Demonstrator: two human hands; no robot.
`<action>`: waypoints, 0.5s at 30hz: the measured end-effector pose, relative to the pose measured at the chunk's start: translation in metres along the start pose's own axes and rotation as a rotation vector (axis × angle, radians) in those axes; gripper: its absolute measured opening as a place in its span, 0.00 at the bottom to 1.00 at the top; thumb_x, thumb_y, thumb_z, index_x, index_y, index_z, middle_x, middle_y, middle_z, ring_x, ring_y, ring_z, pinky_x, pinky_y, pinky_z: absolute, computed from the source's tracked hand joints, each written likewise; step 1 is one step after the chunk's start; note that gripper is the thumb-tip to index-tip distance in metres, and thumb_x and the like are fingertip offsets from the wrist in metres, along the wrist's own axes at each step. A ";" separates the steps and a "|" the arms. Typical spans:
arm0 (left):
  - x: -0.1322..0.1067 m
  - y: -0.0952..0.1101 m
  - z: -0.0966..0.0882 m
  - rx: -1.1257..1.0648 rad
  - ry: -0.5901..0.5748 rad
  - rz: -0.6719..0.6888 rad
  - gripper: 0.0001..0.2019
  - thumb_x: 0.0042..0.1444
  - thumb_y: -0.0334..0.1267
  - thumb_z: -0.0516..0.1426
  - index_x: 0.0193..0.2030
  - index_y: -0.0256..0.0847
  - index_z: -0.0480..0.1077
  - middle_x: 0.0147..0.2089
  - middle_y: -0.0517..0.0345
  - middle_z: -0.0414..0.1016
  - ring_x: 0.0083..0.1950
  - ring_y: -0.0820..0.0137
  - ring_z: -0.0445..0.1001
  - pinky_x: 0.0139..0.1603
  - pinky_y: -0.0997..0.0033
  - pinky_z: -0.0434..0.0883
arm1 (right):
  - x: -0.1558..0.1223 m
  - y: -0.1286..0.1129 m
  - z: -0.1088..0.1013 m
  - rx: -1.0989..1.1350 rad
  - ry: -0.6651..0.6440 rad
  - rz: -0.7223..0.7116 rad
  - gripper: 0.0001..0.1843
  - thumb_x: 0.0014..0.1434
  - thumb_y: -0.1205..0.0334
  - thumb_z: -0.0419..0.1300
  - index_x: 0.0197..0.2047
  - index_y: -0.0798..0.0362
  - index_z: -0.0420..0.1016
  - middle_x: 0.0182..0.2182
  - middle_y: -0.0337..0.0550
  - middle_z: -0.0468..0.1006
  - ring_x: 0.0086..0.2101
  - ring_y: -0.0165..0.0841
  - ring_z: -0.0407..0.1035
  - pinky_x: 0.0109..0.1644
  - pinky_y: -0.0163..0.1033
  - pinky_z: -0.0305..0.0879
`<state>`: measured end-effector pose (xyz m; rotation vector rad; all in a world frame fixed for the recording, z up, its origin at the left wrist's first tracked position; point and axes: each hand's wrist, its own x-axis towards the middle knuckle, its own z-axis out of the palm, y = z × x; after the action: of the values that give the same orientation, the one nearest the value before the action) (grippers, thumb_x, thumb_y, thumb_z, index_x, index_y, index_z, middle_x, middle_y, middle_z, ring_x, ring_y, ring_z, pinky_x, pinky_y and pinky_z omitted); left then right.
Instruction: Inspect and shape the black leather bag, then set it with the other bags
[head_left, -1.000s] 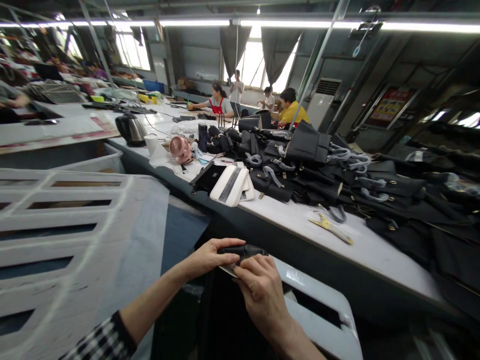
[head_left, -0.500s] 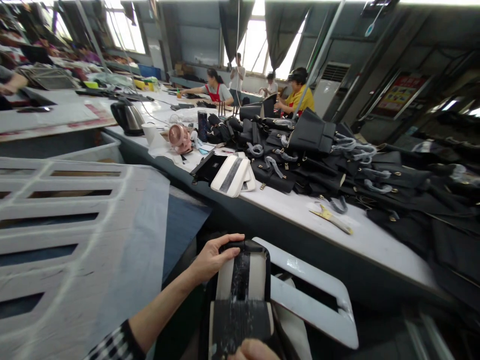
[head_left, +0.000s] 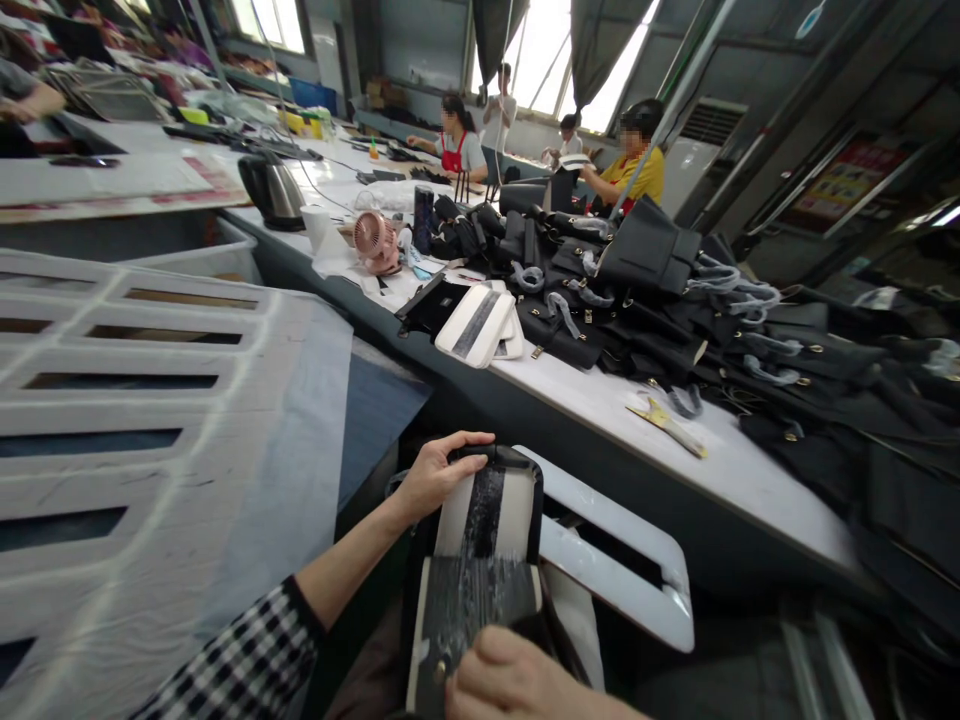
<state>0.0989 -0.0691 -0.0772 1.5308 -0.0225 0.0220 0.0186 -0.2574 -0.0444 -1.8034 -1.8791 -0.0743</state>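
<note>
Apparently the work is about midway. The black piece point(head_left: 538, 500) sits low in front of the person, beside a slotted white frame point(head_left: 615, 570) and below the edge of the white surface point(head_left: 765, 480). Its black edging already runs round the far end and right side of a pale board point(head_left: 517, 515); nearer, a dark panel point(head_left: 484, 595) has whitish streaks and bare pale edges, so that part looks unfinished. The left hand point(head_left: 429, 482) has its grip nearly closed, thumb and fingers pinching the far end. The right hand point(head_left: 517, 675) is curled over the dark panel; whether its grip has hold of anything cannot be told. Loose striped boards point(head_left: 474, 325) lie on the surface near the black bags point(head_left: 645, 250), seemingly not yet used.
</note>
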 end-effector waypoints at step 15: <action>-0.021 0.010 -0.003 -0.076 -0.038 0.195 0.35 0.63 0.64 0.39 0.62 0.40 0.65 0.71 0.50 0.57 0.71 0.56 0.54 0.72 0.55 0.49 | 0.043 0.086 -0.044 0.011 0.535 0.697 0.07 0.55 0.69 0.66 0.27 0.49 0.78 0.25 0.36 0.76 0.35 0.35 0.68 0.48 0.47 0.57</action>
<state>0.0774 -0.0653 -0.0682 1.4480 -0.2005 0.1458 0.1159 -0.2262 -0.0161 -2.0682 -0.8368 -0.2613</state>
